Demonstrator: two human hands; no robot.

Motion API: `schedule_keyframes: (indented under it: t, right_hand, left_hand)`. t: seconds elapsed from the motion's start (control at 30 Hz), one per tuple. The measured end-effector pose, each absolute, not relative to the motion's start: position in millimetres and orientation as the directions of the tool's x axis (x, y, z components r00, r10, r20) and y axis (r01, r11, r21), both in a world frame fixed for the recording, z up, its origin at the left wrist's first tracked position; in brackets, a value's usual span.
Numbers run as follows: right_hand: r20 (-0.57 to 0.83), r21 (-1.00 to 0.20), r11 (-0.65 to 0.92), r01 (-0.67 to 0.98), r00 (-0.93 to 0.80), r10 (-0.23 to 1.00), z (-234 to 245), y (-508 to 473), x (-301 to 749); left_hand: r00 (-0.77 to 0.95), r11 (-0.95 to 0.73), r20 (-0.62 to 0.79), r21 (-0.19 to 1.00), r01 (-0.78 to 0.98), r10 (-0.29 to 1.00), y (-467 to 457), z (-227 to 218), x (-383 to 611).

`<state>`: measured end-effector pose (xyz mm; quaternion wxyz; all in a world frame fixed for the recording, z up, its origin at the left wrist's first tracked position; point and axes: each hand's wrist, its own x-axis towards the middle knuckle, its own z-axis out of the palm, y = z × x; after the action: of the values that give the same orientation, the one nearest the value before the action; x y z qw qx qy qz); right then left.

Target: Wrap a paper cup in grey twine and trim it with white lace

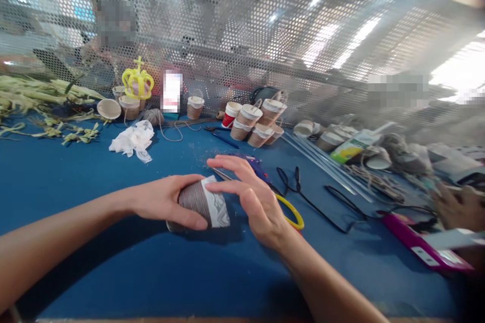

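Note:
My left hand point(166, 202) is wrapped round a paper cup point(202, 204) lying on its side on the blue table point(113, 257). Brown twine covers most of the cup, and a patterned white band shows at its wider end. My right hand point(252, 197) rests its fingertips on that white end, fingers stretched and close together. Just behind the right hand lie a blue glue gun point(255, 165) and yellow-handled scissors point(293, 212).
Several twine-wrapped cups point(257, 118) stand at the back by a perforated metal screen. A yellow crown point(138, 81), green leaf strips point(45, 96), white lace point(132, 141), glue sticks point(322, 161) and a black cord point(314, 202) lie around. Another person's hand point(458, 207) is at right.

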<state>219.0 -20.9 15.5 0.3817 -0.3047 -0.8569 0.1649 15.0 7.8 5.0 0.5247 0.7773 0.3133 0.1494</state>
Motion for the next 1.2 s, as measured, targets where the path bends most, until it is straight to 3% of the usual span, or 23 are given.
schedule_keyframes:
  t: [0.23,0.43,0.53,0.67,0.8,0.9,0.97,1.03,1.1,1.2]
  right_hand:
    - [0.513,-0.558,0.695,0.454,-0.47,0.718,14.4,-17.5,217.4]
    - [0.558,-0.511,0.77,0.381,-0.535,0.635,16.0,-21.3,219.4]
    - [0.593,-0.547,0.741,0.389,-0.446,0.671,16.5,-22.0,218.4]
    - [0.484,-0.691,0.545,0.474,-0.256,0.837,17.6,-20.6,213.1]
    - [0.236,-0.778,0.39,0.493,-0.347,0.908,14.8,-18.1,206.4]
    - [0.197,-0.819,0.341,0.462,-0.331,0.923,9.9,-17.1,203.7]
    - [0.229,-0.819,0.354,0.451,-0.308,0.923,7.3,-17.2,203.8]
    - [0.305,-0.788,0.427,0.443,-0.322,0.896,5.8,-18.2,205.0]
    - [0.387,-0.731,0.537,0.421,-0.393,0.834,5.0,-20.2,206.0]
    - [0.435,-0.644,0.663,0.38,-0.531,0.727,4.5,-23.4,205.4]
  left_hand:
    - [0.743,-0.436,0.013,0.816,0.378,0.669,0.6,6.4,17.4]
    - [0.702,-0.384,-0.017,0.828,0.409,0.712,7.2,3.4,16.7]
    - [0.674,-0.397,0.022,0.822,0.408,0.739,8.7,0.9,16.5]
    - [0.579,-0.59,0.242,0.596,0.545,0.779,5.4,-5.2,19.5]
    - [0.571,-0.652,0.318,0.309,0.693,0.757,-2.1,-10.8,24.5]
    - [0.591,-0.676,0.351,0.208,0.707,0.727,-4.3,-11.4,25.6]
    - [0.574,-0.678,0.368,0.299,0.672,0.731,-0.8,-9.8,23.8]
    - [0.516,-0.616,0.341,0.512,0.599,0.786,6.8,-7.4,20.5]
    - [0.456,-0.447,0.215,0.744,0.497,0.864,16.2,-5.6,16.8]
    - [0.476,-0.2,0.018,0.921,0.334,0.879,26.6,-6.2,13.5]
